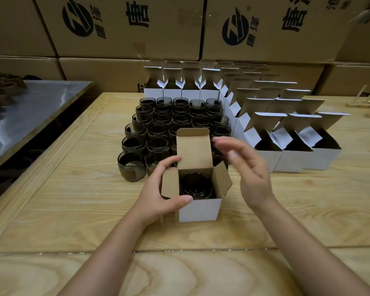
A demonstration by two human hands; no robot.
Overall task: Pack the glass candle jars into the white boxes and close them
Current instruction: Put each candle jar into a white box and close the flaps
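Both forearms reach in from the bottom edge over the wooden table, and between them stands 1 white box with its top open. Inside it sits 1 dark glass candle jar, upright and fully below the rim, so the step of putting the jar in looks done for this box and the closing step is in hand. The left hand grips the box on its left side, thumb on the near wall and fingers around the far corner by the left side flap. The right hand is open and holds nothing; it hovers just beside the box on the right, a little blurred, with the fingers pointing toward the tall lid flap, which stands upright at the back. The right side flap leans outward. I judge that the next move calls for folding the 2 side flaps inward over the jar, then bringing the lid flap forward and tucking its tongue into the front wall, while the left hand keeps the box steady. Behind the box wait many unpacked jars in close rows, and to the right stand rows of empty open boxes, so most of the task remains.
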